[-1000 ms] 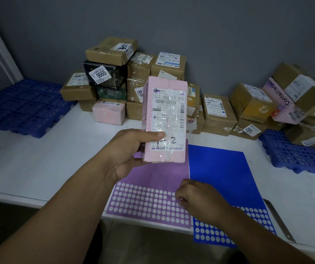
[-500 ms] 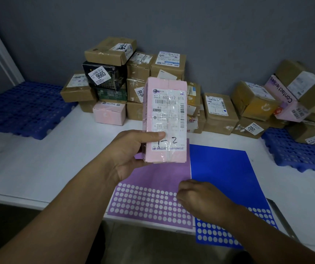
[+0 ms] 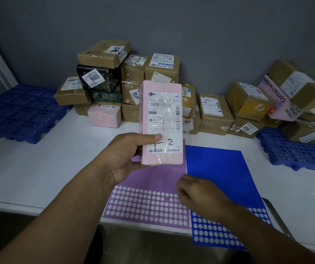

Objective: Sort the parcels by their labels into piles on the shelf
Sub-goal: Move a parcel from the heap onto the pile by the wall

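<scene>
My left hand (image 3: 128, 155) holds a tall pink parcel (image 3: 162, 119) upright above the white shelf (image 3: 38, 168), thumb across its lower front. Its white label reads "502 602-12 815" with "1-2" handwritten at the bottom. My right hand (image 3: 200, 197) rests curled, fingers down, on the seam between a purple sticker sheet (image 3: 149, 202) and a blue sticker sheet (image 3: 217, 168); whether it pinches a sticker is hidden. A pile of labelled brown cartons (image 3: 133, 73) stands against the wall behind the parcel, with a small pink box (image 3: 104, 116) at its foot.
A second heap of cartons (image 3: 248, 103), with a pink "Contact lenses" box (image 3: 278, 100), lies at the back right, partly on a blue plastic pallet (image 3: 293, 149). Another blue pallet (image 3: 19, 113) sits at the left. A metal strip (image 3: 274, 212) lies near the shelf's front edge.
The view has shifted slightly. My right hand stays on the sticker sheets with only small finger movement, and my left hand keeps the pink parcel upright in the same place.
</scene>
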